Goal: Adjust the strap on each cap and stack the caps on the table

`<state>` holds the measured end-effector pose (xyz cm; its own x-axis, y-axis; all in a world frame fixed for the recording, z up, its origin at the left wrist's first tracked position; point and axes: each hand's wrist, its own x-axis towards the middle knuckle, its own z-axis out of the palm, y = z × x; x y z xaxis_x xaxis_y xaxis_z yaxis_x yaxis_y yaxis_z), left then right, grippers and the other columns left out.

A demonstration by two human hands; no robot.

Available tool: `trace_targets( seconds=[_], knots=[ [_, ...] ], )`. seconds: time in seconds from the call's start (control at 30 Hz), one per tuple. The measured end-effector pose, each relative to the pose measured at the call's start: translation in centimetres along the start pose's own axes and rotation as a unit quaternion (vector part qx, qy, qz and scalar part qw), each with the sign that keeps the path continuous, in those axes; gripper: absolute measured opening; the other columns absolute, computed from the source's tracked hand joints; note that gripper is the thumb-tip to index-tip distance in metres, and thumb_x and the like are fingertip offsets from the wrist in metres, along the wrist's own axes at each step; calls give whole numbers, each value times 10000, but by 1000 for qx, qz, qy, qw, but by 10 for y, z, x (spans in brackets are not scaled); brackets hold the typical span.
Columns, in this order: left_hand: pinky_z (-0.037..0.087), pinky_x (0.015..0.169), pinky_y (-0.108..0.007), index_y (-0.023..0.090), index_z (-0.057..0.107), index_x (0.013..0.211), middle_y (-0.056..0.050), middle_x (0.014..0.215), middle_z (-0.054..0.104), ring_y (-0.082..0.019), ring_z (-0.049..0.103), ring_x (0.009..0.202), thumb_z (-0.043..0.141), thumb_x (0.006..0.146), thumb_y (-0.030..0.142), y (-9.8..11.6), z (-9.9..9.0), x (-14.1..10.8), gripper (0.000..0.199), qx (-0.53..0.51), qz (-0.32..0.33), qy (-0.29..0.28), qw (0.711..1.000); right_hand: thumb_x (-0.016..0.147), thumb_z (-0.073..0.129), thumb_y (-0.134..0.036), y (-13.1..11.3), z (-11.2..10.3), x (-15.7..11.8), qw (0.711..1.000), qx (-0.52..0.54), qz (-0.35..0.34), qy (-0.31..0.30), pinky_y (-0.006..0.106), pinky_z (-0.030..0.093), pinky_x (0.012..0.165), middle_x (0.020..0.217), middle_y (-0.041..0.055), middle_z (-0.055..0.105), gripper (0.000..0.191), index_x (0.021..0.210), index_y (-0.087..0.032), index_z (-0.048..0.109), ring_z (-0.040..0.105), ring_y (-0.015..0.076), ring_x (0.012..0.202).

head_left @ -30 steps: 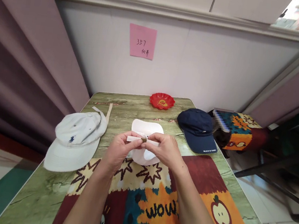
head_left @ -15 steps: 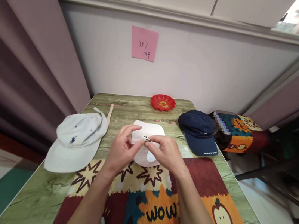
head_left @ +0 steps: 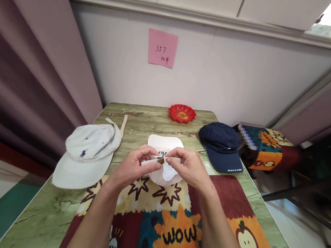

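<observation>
A white cap (head_left: 165, 142) with dark letters lies at the middle of the table, its strap and a small brass-coloured buckle (head_left: 160, 160) raised toward me. My left hand (head_left: 138, 162) pinches the white strap at the left of the buckle. From the right, my right hand (head_left: 186, 165) pinches the strap beside the buckle, its fingertips close to those of my left hand. A light grey cap (head_left: 87, 153) with a loose strap rests on the left, and a dark blue cap (head_left: 220, 145) on the right.
A red scalloped dish (head_left: 182, 113) stands at the back of the wood-patterned table (head_left: 42, 209). A colourful cloth (head_left: 151, 231) covers the near part. Behind, a pink note (head_left: 161, 48) sticks to the wall. At the right is another patterned cloth (head_left: 269, 151).
My left hand has lowered slightly and turned, and the strap now shows between its finger and thumb. The dark letters and the buckle are more visible. The view has shifted slightly.
</observation>
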<state>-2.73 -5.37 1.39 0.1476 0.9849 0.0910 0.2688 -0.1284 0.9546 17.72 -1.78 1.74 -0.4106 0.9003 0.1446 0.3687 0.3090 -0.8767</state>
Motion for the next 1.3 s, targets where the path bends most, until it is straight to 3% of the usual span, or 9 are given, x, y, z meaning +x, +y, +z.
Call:
trace_targets(
  seconds=[0.33,0.53,0.73,0.9,0.97,1.03,1.13,1.2,1.3],
  knots=[
    [292,444,-191,185,693,816,37,625,528,-69,366,487,754,758,412,-5,-6,-1,242,-77,-61,25,995,834,656,-302,4,-6,0,1000,14,-14,-14,255,446,699,875,19,753,163,916,-196,750,636,165,783],
    [253,438,-192,178,672,747,58,536,455,-71,340,467,783,714,409,-10,-14,-1,258,-88,-72,59,992,837,661,-339,8,-13,1,998,48,8,-50,237,437,623,856,36,744,220,945,-170,751,637,167,766],
    [320,484,-203,174,680,740,25,585,496,-98,420,528,738,754,423,-7,-18,-3,256,-72,-76,-34,994,842,688,-401,13,-12,3,996,7,-35,-80,254,438,676,840,26,743,231,864,-187,772,633,167,758],
    [306,475,-211,182,667,681,27,558,487,-102,402,506,714,785,430,-2,-16,-3,273,-34,-58,-30,997,874,666,-376,12,-12,4,993,-28,-90,-68,266,434,727,769,19,722,223,778,-200,763,635,168,763],
    [376,541,-223,187,695,711,0,652,579,-126,489,587,723,785,411,-2,-16,-3,238,-10,-33,-18,999,872,667,-370,11,-15,4,994,-26,-85,-60,264,438,723,785,22,730,217,772,-200,758,641,170,770],
    [434,633,-238,198,736,801,-46,892,676,-154,561,720,753,761,382,-5,-19,-2,190,19,-1,17,1000,880,648,-370,12,-19,4,996,-2,-73,-44,265,459,733,869,36,749,212,826,-198,761,661,185,834],
    [463,682,-249,215,742,942,-82,1205,649,-178,593,842,712,794,383,-14,-32,-3,226,42,27,128,991,935,554,-374,21,-31,3,998,25,-58,27,285,490,803,982,53,758,267,953,-198,753,680,203,929],
    [478,691,-264,213,727,971,-89,1204,652,-199,607,875,636,841,387,-22,-42,-4,235,86,26,177,980,949,512,-339,34,-41,2,996,-16,-42,83,307,492,850,999,51,760,273,990,-207,747,687,208,946],
    [512,841,-360,221,712,1072,-93,1221,652,-261,623,998,611,807,301,-36,-51,-3,294,222,11,144,964,877,535,-187,59,-51,0,982,-161,25,91,342,489,881,1024,44,764,267,1017,-242,755,692,228,963]
  ],
)
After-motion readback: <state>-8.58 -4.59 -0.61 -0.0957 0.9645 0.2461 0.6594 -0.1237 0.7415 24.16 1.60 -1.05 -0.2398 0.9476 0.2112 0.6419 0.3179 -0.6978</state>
